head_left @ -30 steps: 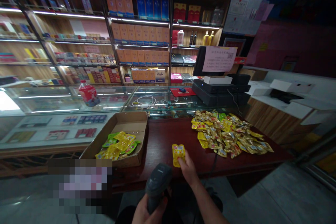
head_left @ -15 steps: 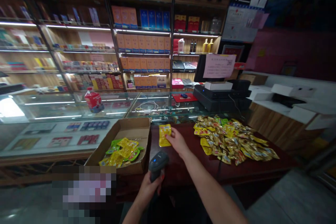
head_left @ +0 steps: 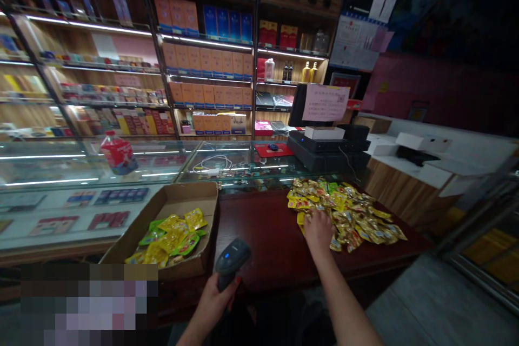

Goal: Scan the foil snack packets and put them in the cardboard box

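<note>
My left hand (head_left: pixel 214 294) is wrapped round the handle of a dark barcode scanner (head_left: pixel 233 257), held above the front of the table with its blue light showing. My right hand (head_left: pixel 318 227) reaches onto the left edge of a heap of small shiny snack packets (head_left: pixel 357 216), gold and yellow with a little green. Its fingers look apart and touch the packets; the fingertips are partly hidden. Left of the scanner, an open cardboard box (head_left: pixel 162 194) contains several yellow and green packets (head_left: pixel 172 232).
Behind the dark red table (head_left: pixel 251 216) runs a glass display counter (head_left: pixel 186 173) with a red-labelled bottle (head_left: pixel 118 154) on it. A black cash drawer (head_left: pixel 328 154) and a screen (head_left: pixel 298 105) stand at the back right. Lit shelves (head_left: pixel 206 40) line the wall.
My right hand has moved right to the heap, away from the yellow packet it held. Another yellow packet shows at the right of the box. The scanner stays in my left hand.
</note>
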Motion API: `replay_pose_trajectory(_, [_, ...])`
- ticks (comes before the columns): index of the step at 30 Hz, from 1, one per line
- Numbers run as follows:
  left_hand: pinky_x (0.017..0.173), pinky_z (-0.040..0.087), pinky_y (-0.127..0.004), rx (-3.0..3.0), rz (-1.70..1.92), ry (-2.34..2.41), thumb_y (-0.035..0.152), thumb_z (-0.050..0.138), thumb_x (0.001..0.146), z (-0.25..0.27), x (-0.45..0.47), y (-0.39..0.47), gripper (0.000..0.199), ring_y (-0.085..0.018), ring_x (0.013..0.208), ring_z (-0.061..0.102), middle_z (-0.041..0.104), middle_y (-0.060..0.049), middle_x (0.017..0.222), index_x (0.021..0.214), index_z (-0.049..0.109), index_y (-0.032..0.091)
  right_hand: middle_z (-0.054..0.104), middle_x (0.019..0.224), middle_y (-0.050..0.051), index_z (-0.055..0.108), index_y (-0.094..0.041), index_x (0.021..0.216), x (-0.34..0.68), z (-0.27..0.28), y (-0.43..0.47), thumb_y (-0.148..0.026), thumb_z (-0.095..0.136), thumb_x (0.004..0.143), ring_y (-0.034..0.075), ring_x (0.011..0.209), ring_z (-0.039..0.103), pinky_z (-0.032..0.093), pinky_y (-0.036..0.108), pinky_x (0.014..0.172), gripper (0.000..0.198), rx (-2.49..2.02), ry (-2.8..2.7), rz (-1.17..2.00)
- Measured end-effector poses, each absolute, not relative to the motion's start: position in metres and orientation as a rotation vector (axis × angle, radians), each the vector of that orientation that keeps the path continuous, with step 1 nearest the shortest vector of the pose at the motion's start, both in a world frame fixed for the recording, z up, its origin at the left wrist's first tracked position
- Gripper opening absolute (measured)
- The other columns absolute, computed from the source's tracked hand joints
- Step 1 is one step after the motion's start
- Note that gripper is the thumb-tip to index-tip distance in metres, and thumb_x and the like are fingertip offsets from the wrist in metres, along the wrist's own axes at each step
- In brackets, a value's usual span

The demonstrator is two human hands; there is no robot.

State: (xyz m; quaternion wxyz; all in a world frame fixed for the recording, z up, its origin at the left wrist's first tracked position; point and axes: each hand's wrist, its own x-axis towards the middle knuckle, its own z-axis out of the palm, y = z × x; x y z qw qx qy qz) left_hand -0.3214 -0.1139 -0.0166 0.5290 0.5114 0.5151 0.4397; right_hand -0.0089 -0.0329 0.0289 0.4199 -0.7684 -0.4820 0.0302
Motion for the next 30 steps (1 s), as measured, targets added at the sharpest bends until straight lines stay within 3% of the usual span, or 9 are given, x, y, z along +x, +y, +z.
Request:
replay_pose_trajectory(2, [0.042,0.034,-0.021,1.232,1.051,1.237,0.076,0.074,0.061,-0.015,-0.321,-0.114,0.067,-0.009,0.037,0.044,0.051,0.006,0.043,0.084,0.063,0.014,0.061,0.123,0.03,0.063,-0.007,0.119,0.015,0.02,-0.045,-0.029,0.054,0.091,0.046,0.125,0.049,0.029,0.063,0.101,0.036,-2.089,-1.164,-0.079])
replay_pose_trajectory(5, [0.042,0.034,-0.02,1.243,1.081,1.237,0.075,0.074,0.062,-0.015,-0.321,-0.114,0.066,-0.008,0.036,0.042,0.05,0.006,0.041,0.084,0.064,0.013,0.07,0.105,0.024,0.065,-0.009,0.115,0.025,0.004,-0.052,-0.035,0.057,0.091,0.041,0.107,0.059,0.035,0.055,0.093,0.037,-2.308,-1.274,-0.35])
replay_pose_trajectory(9, [0.041,0.031,-0.02,1.209,1.126,1.217,0.071,0.076,0.062,-0.016,-0.318,-0.115,0.063,-0.008,0.034,0.04,0.049,0.006,0.039,0.082,0.065,0.013,0.073,0.095,0.015,0.059,-0.016,0.13,0.017,-0.01,-0.057,-0.026,0.058,0.09,0.035,0.099,0.064,0.029,0.057,0.101,0.041,-2.29,-1.432,-0.449])
replay_pose_trajectory(12, [0.041,0.029,-0.02,1.175,1.148,1.205,0.068,0.078,0.061,-0.014,-0.315,-0.116,0.061,-0.008,0.033,0.039,0.049,0.008,0.038,0.083,0.065,0.014,0.069,0.11,0.016,0.054,-0.022,0.138,0.0,-0.017,-0.06,-0.022,0.059,0.087,0.035,0.109,0.062,0.029,0.056,0.106,0.052,-2.058,-1.386,-0.238])
replay_pose_trajectory(15, [0.041,0.028,-0.02,1.173,1.157,1.184,0.066,0.079,0.061,-0.005,-0.311,-0.117,0.061,-0.008,0.032,0.04,0.049,0.008,0.037,0.088,0.065,0.013,0.066,0.119,0.018,0.062,-0.019,0.125,-0.033,-0.027,-0.058,-0.032,0.064,0.081,0.034,0.114,0.062,0.042,0.046,0.102,0.046,-1.676,-1.248,0.22])
replay_pose_trajectory(18, [0.039,0.027,-0.02,1.148,1.176,1.213,0.065,0.079,0.061,0.006,-0.305,-0.124,0.062,-0.009,0.03,0.039,0.047,0.008,0.034,0.091,0.064,0.013,0.073,0.104,0.014,0.059,-0.017,0.119,-0.073,-0.04,-0.055,-0.045,0.061,0.082,0.029,0.092,0.071,0.056,0.039,0.081,0.048,-1.5,-1.163,0.489])
replay_pose_trajectory(21, [0.039,0.029,-0.02,1.096,1.199,1.285,0.063,0.077,0.066,0.013,-0.303,-0.145,0.059,-0.009,0.031,0.04,0.047,0.01,0.036,0.097,0.06,0.015,0.076,0.098,0.012,0.052,-0.017,0.125,-0.099,-0.05,-0.056,-0.049,0.054,0.086,0.026,0.078,0.074,0.058,0.035,0.068,0.051,-1.457,-1.124,0.598])
replay_pose_trajectory(26, [0.038,0.025,-0.018,1.026,1.199,1.385,0.065,0.071,0.071,0.012,-0.309,-0.195,0.052,-0.008,0.031,0.039,0.046,0.011,0.04,0.089,0.055,0.019,0.075,0.112,0.009,0.053,-0.022,0.128,-0.093,-0.057,-0.063,-0.043,0.062,0.081,0.025,0.095,0.074,0.058,0.037,0.084,0.052,-1.316,-1.105,0.779])
replay_pose_trajectory(30, [0.039,0.027,-0.02,1.04,1.122,1.4,0.07,0.072,0.067,0.022,-0.313,-0.221,0.064,-0.009,0.032,0.039,0.045,0.01,0.04,0.098,0.06,0.015,0.074,0.113,0.008,0.053,-0.023,0.125,-0.084,-0.062,-0.063,-0.044,0.067,0.079,0.025,0.097,0.074,0.058,0.041,0.088,0.052,-1.187,-1.077,0.891])
